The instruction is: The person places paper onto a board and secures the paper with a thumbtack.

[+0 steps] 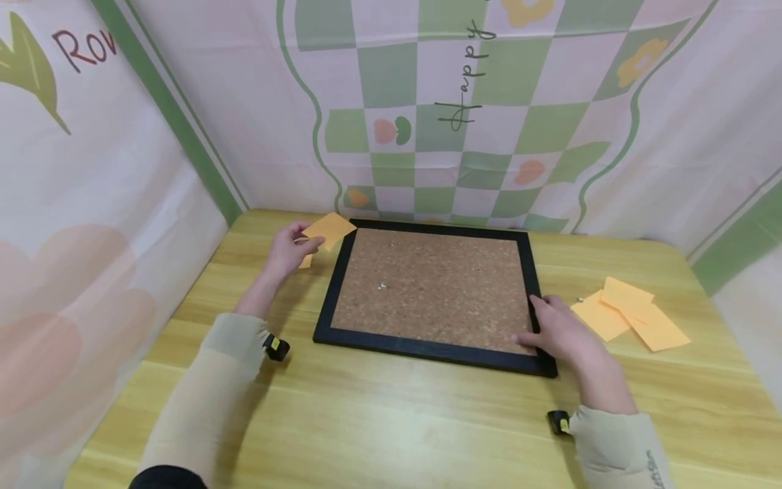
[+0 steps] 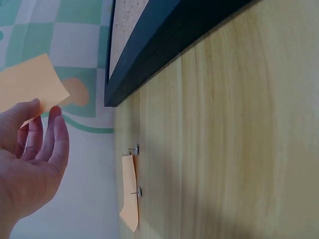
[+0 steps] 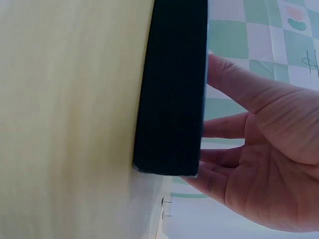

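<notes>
A cork board (image 1: 434, 292) in a black frame (image 1: 427, 348) lies flat on the table. My left hand (image 1: 288, 250) pinches an orange paper note (image 1: 332, 229) between thumb and fingers, held above the board's far left corner. Below that hand, another orange paper slip (image 2: 129, 191) lies on the table with several metal thumbtacks (image 2: 135, 149) by it. My right hand (image 1: 565, 333) rests on the frame's right side, thumb over the cork and fingers along the outer edge. A small silvery cluster (image 1: 382, 286), too small to make out, sits on the cork.
Several orange paper notes (image 1: 656, 326) overlap to the right of the board, beside a small metal tack (image 1: 580, 299). A patterned cloth (image 1: 440, 136) hangs behind the wooden table (image 1: 379, 414). Another cloth (image 1: 91, 238) hangs at the left.
</notes>
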The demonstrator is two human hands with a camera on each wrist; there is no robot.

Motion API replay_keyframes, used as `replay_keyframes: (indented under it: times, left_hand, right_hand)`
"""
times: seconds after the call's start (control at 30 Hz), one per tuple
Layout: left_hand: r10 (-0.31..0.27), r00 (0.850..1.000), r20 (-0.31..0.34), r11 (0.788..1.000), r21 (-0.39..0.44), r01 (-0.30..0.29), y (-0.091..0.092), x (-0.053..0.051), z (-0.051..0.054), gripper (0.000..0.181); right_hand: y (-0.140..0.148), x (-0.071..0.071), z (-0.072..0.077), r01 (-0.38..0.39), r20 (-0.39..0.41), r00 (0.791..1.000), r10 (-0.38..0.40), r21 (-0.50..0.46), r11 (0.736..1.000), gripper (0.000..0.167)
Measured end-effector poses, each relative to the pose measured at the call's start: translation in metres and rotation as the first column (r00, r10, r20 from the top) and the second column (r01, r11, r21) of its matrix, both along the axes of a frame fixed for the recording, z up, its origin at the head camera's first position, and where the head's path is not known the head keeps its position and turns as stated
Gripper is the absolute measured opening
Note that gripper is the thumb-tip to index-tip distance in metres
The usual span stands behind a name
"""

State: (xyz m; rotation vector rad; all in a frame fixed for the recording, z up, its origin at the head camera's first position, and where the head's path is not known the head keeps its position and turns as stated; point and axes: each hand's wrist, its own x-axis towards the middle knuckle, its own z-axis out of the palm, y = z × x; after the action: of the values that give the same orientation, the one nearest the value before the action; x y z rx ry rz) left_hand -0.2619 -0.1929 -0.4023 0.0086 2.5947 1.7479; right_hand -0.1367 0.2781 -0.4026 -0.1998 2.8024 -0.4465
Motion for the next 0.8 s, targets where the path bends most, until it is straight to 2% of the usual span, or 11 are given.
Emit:
replay_keyframes:
  times: [0.13, 0.3, 0.57, 0.8]
  left_hand:
    - [-0.014, 1.000, 0.009, 0.998, 0.063, 0.013, 0.004, -0.001, -0.001, 0.037]
    - [-0.025, 0.999, 0.048, 0.999, 0.045, 0.023, 0.009, -0.004, 0.001, 0.041]
    - [-0.027, 1.000, 0.012, 0.994, 0.109, 0.025, 0.023, -0.008, 0.000, 0.040]
    - [-0.016, 0.999, 0.034, 0.999, -0.038, 0.017, 0.028, -0.008, 0.000, 0.039]
  right_hand:
    - [0.001, -0.001, -0.001, -0.001, 0.004, 1.000, 0.001, 0.006, 1.000, 0.093]
    - [0.002, -0.002, -0.002, 0.001, 0.012, 1.000, -0.001, 0.010, 1.000, 0.094]
    - [0.002, -0.001, -0.002, 0.000, 0.006, 1.000, 0.000, -0.002, 1.000, 0.093]
    - [0.003, 0.000, -0.004, 0.002, -0.004, 1.000, -0.002, 0.003, 1.000, 0.093]
